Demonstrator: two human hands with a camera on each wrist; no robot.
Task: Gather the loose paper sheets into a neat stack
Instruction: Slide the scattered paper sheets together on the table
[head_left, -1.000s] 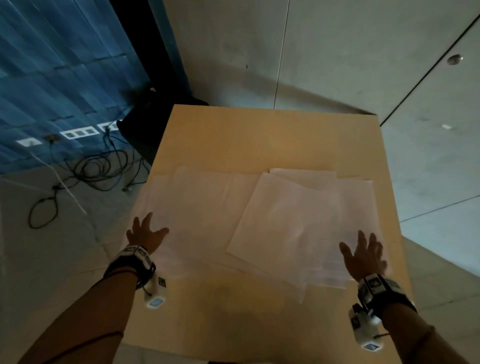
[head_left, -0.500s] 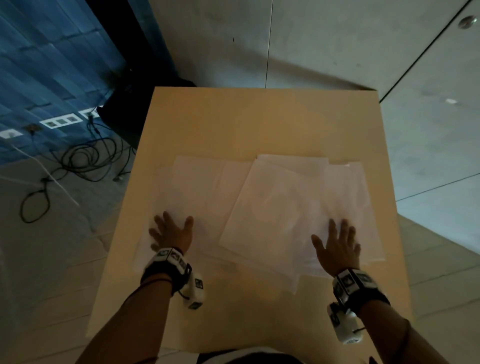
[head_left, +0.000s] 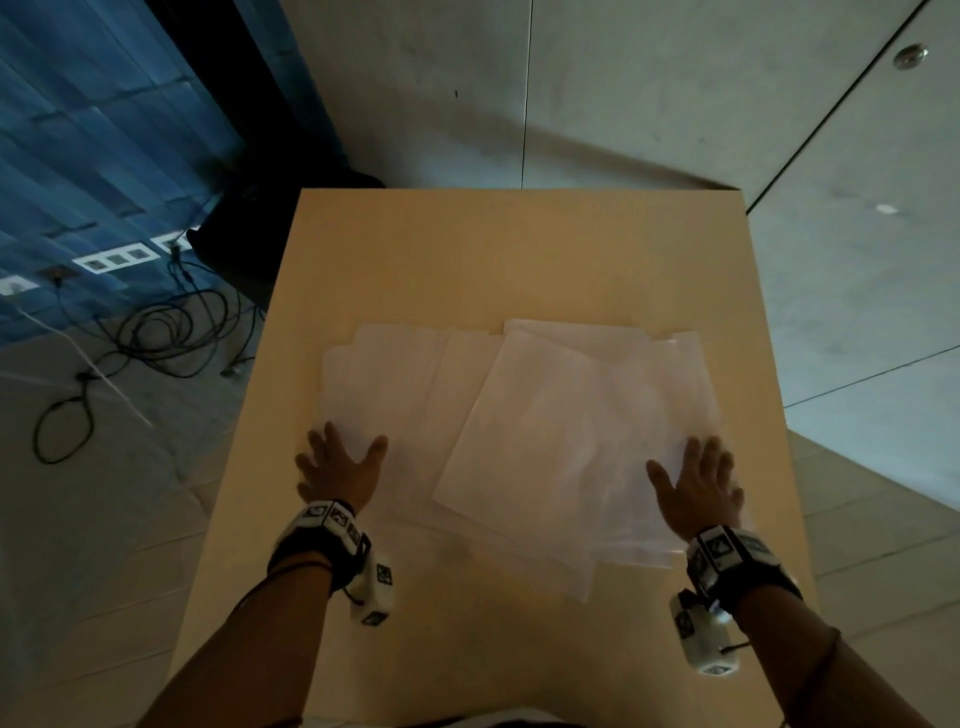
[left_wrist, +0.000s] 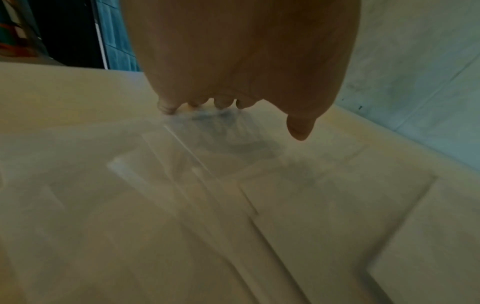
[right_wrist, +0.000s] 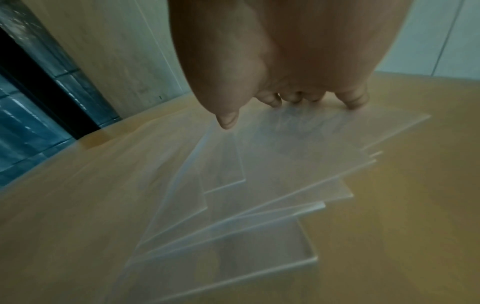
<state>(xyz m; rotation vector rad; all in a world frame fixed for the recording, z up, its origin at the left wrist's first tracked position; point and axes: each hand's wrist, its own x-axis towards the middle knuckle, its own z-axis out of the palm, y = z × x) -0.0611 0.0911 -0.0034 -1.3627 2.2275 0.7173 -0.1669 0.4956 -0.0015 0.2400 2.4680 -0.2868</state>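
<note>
A spread of loose white paper sheets (head_left: 519, 426) is seen lying flat on the light wooden counter (head_left: 519, 249), across its middle and toward its near edge. The sheets overlap at differing angles: those toward the left edge lie roughly square to the counter, while the topmost sheet (head_left: 566, 441), nearer the right edge, is turned so that one corner points toward the near edge. In the right wrist view, several staggered sheet edges (right_wrist: 259, 211) are seen fanned out one below another, not aligned.

The left hand (head_left: 337, 470) is laid flat on the sheets close to the left edge of the counter, its fingers straight and spread, the thumb held out to the side. In the left wrist view the fingertips (left_wrist: 166, 107) are seen touching the paper, with the thumb raised slightly clear of it. The right hand (head_left: 693, 486) is laid flat on the sheets close to the right edge, fingers likewise straight and spread; in the right wrist view its fingertips (right_wrist: 353, 102) are pressed onto the top sheet. Nothing is pinched or curled around by either hand.

A band with a white camera unit is worn on each wrist (head_left: 332, 540). Dark cables (head_left: 156, 332) are seen coiled on the floor beyond the left edge of the counter.
</note>
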